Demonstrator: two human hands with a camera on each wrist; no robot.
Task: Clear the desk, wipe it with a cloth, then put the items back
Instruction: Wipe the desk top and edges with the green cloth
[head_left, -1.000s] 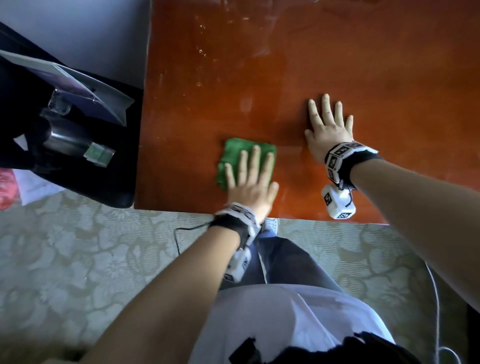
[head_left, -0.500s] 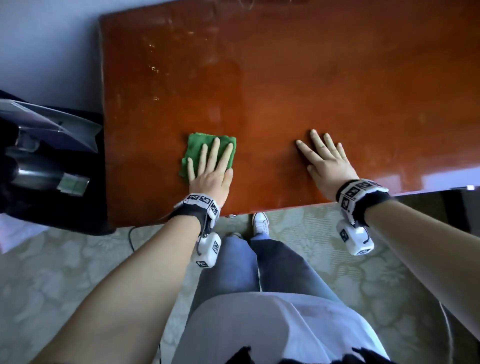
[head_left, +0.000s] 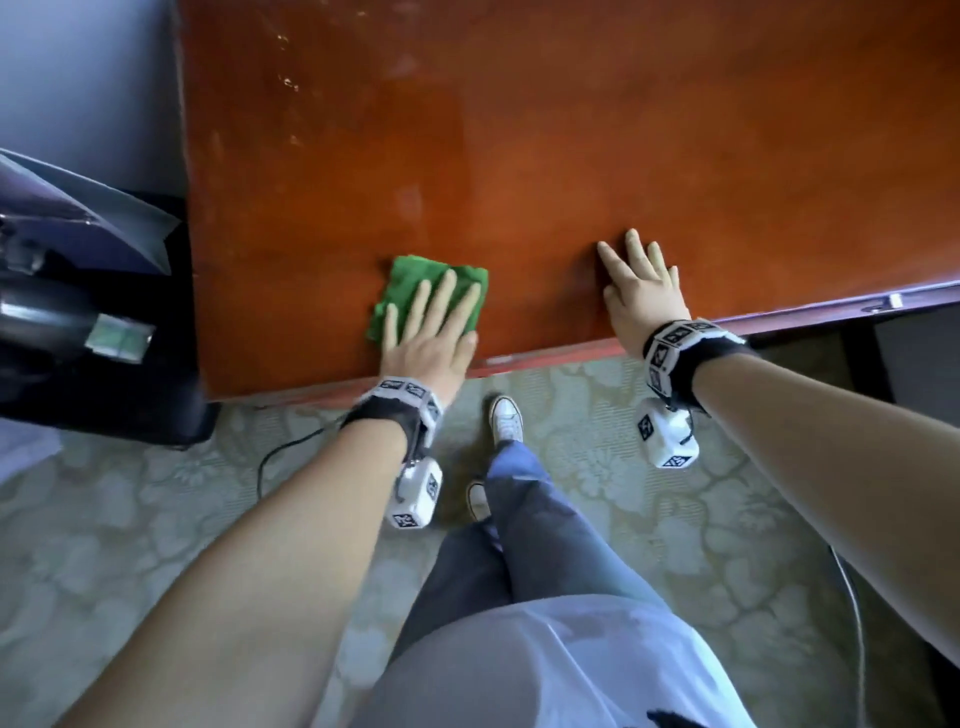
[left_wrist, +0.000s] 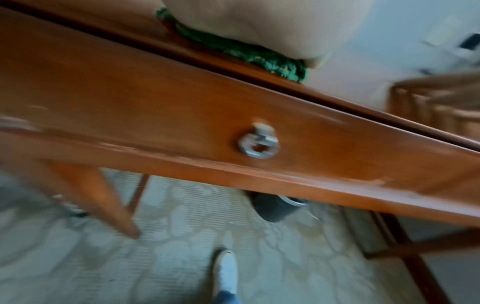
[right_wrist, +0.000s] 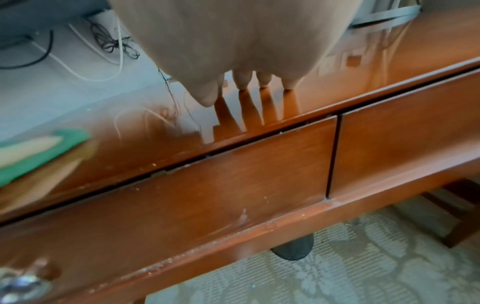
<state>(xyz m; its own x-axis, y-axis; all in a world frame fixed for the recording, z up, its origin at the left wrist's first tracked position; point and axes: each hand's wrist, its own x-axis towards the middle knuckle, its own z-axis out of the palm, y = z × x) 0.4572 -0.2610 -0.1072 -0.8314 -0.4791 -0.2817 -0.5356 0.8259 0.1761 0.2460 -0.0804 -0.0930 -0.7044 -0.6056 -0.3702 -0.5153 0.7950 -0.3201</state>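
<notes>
A folded green cloth (head_left: 410, 283) lies on the glossy red-brown desk (head_left: 571, 130) close to its front edge. My left hand (head_left: 431, 332) presses flat on the cloth with straight, spread fingers. In the left wrist view the cloth (left_wrist: 249, 53) bunches under my palm at the desk edge. My right hand (head_left: 644, 291) rests flat on the bare desk top to the right, fingers straight. In the right wrist view its fingertips (right_wrist: 241, 82) touch the shiny surface, and the cloth (right_wrist: 39, 152) shows at the far left.
A black chair (head_left: 104, 364) holding papers and a dark metal item stands left of the desk. Drawer fronts with a metal ring pull (left_wrist: 258, 144) run below the desk edge. A dark bin (left_wrist: 275, 207) sits under the desk. My feet stand on patterned carpet (head_left: 156, 519).
My left hand has slid the cloth along the front part of the desk toward the edge. My right hand stays flat on the desk, now nearer the front edge.
</notes>
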